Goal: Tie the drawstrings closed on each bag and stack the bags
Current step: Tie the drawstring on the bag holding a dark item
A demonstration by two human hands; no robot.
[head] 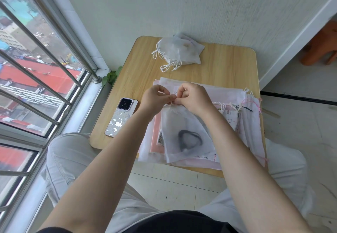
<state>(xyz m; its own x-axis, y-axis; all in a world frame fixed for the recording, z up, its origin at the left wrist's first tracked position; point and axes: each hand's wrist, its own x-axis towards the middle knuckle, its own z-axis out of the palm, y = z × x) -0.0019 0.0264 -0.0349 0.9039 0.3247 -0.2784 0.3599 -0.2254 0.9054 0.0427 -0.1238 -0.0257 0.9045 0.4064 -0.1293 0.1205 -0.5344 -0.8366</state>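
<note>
Pinching the drawstrings (173, 100) at the gathered mouth of a sheer white bag (184, 132), left hand (155, 98) and right hand (193, 98) meeting fingertip to fingertip, apparently mid-knot. Lying atop flat untied bags (228, 94) on the wooden table (138, 72). Heaped at the far edge, tied bags (178, 50). Beside the left wrist, a phone (121, 117).

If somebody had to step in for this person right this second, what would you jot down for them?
Left hand and right hand: both pinch the drawstrings at the mouth of a sheer white bag, which lies on the pile of untied bags on the wooden table. A dark ring shows through the bag.
Done: a heap of tied bags sits at the far edge.
Left: finish this knot, move the bag to that heap, then work through the pile.
A phone lies to the left.
</note>
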